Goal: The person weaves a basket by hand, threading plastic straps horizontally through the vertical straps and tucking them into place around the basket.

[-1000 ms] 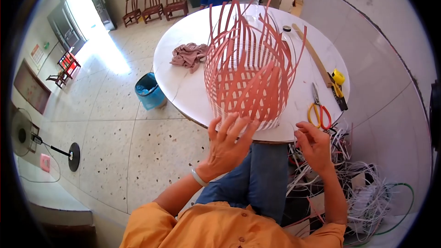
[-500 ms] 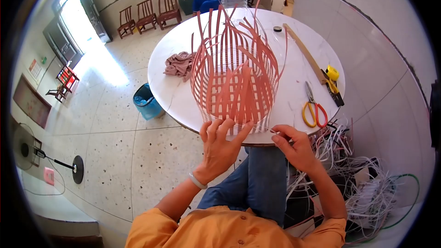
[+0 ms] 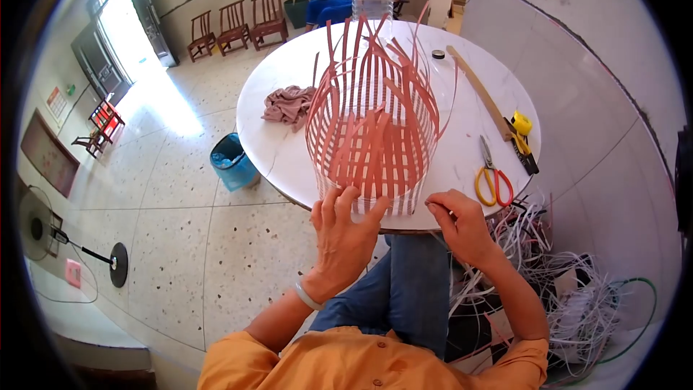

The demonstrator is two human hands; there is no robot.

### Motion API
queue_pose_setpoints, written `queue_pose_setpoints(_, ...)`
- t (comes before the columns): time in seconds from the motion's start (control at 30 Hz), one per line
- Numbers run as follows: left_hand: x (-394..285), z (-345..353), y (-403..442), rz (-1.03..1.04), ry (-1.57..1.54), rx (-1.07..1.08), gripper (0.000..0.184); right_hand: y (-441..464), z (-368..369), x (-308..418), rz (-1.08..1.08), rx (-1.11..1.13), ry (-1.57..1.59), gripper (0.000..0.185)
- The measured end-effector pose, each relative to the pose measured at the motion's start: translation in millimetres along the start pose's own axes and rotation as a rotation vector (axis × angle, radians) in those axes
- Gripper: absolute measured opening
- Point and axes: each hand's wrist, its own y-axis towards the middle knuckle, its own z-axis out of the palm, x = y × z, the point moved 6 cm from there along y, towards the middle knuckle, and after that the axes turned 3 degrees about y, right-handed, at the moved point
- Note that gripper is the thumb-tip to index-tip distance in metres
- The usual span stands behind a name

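Observation:
A half-woven basket (image 3: 368, 155) of flat reddish-brown strips lies on the round white table, its loose strip ends standing up at the far side. Pale strips cross its near side. My left hand (image 3: 343, 235) rests at the near edge of the basket, fingers curled against the weave and thumb spread to the right. To the right of the basket, my right hand (image 3: 465, 230) is closed in a pinch. A thin pale strip seems to run toward its fingertips, though the end between them is mostly hidden.
Scissors (image 3: 494, 177), a yellow tape measure (image 3: 521, 123), a wooden ruler (image 3: 480, 94), black tape (image 3: 438, 54), a cloth (image 3: 289, 105) and a plastic bottle (image 3: 372, 0) are on the table (image 3: 271, 148). Tangled pale strips (image 3: 577, 310) lie at right; a bin (image 3: 232, 162) stands left. Someone sits behind.
The basket has turned or tilted slightly under my left hand. My right hand has moved a little to the right, away from the basket. The view has shifted slightly.

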Motion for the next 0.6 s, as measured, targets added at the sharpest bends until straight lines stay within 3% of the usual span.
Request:
queue_pose_setpoints(0.13,-3,2,-2,-0.066,-0.152,0.021,0.057,6,-6,13,0.019,-0.004,-0.065,0.011)
queue_pose_setpoints(0.2,-3,4,-3,-0.076,-0.183,0.013,0.057,9,-6,30,-0.180,-0.022,-0.293,0.013)
queue_pose_setpoints(0.23,-2,4,-3,-0.075,-0.184,0.010,0.057,14,-7,32,-0.181,-0.024,-0.297,0.013)
queue_pose_setpoints(0.3,-3,4,-3,-0.072,-0.185,0.007,0.057,20,-3,53,-0.475,-0.031,-0.472,0.019)
queue_pose_setpoints(0.33,-3,3,-3,-0.070,-0.182,0.008,0.056,27,-4,57,-0.476,-0.032,-0.473,0.019)
queue_pose_setpoints(0.4,-2,2,-3,-0.067,-0.175,0.006,0.056,34,4,74,-0.662,0.087,-0.613,0.022)
queue_pose_setpoints(0.6,0,5,-4,-0.053,-0.172,0.011,0.055,51,16,81,-0.696,0.158,-0.827,0.019)
